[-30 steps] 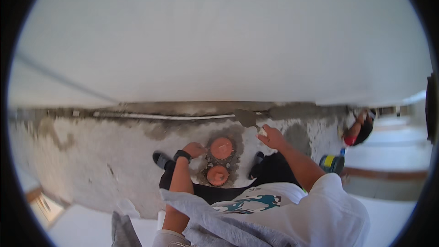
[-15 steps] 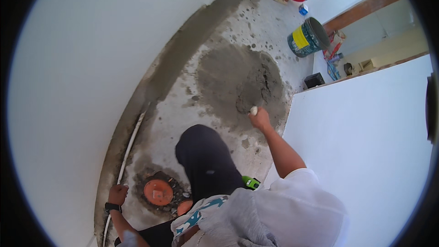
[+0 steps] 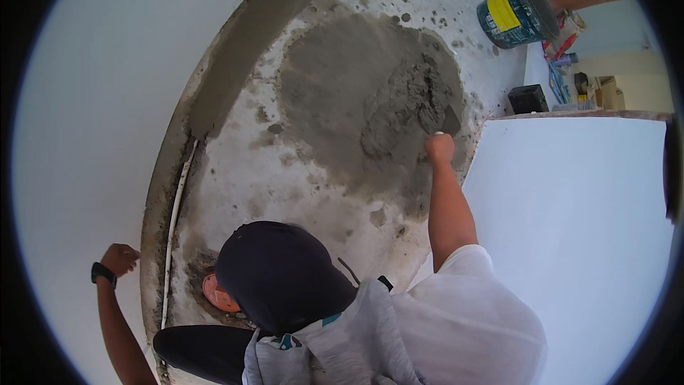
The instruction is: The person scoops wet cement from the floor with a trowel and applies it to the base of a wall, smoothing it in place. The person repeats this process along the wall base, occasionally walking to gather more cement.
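My right hand (image 3: 440,148) is closed around the light handle of a trowel (image 3: 452,120). Its dark blade rests at the right edge of a heap of wet grey mortar (image 3: 392,110), which lies on a broad damp patch of the concrete floor. Beside the white wall, at the lower left, is my left hand (image 3: 121,259), with a dark watch on its wrist. It holds nothing, and its fingers are loosely apart; whether they touch the wall I cannot tell.
Along the wall runs a strip of smoothed mortar (image 3: 242,43), with a white pipe (image 3: 176,207) emerging from its near end. My knee partly covers an orange round cover (image 3: 219,294). Far right stand a bucket (image 3: 516,14) and a black box (image 3: 527,99), near a white panel (image 3: 570,192).
My right hand has moved up and right with the trowel to the mortar's right side. My left hand has shifted left and up, away from the pipe. The view has moved too.
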`<state>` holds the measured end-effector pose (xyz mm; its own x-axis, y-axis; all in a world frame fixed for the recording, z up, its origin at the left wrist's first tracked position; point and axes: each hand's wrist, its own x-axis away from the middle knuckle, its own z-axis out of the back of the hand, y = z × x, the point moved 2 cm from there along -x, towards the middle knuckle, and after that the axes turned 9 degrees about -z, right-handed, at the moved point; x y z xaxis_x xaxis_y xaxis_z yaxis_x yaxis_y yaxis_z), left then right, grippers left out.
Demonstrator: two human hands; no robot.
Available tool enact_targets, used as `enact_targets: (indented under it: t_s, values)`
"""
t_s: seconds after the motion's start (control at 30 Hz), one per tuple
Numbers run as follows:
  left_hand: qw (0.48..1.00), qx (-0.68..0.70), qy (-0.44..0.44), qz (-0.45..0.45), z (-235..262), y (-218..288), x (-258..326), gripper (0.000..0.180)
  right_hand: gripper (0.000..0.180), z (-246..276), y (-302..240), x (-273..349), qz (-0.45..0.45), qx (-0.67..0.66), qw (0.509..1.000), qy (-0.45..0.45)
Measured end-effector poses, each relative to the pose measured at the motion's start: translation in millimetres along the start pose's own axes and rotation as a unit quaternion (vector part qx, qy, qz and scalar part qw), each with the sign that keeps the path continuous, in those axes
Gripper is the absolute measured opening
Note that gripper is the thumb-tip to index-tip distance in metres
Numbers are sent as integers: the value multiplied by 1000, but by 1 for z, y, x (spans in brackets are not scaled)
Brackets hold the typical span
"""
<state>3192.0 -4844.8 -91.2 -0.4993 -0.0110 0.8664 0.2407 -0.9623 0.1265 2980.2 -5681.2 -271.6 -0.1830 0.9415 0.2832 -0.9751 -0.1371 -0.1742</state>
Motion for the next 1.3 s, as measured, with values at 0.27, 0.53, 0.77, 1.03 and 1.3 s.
enact_targets:
  t_s: [0.27, 0.53, 0.77, 1.03, 1.3]
  values:
    - [996, 25, 29, -82, 7, 2, -35, 22, 42, 26, 29, 78, 134, 89, 983, -85]
    - [988, -22, -140, -60, -85, -106, -70, 20, 35, 14, 122, 136, -207, -195, 920, -271]
    - [976, -86, -164, -116, -103, -208, -73, 19, 27, -22, -22, 39, -61, -216, 915, -334]
    - [993, 106, -14, 47, -64, -182, -41, 20, 20, 5, -58, 25, -52, -259, 880, -396]
    - [996, 57, 42, -53, -33, -86, -28, 22, 17, 39, -50, 37, -55, -294, 878, -373]
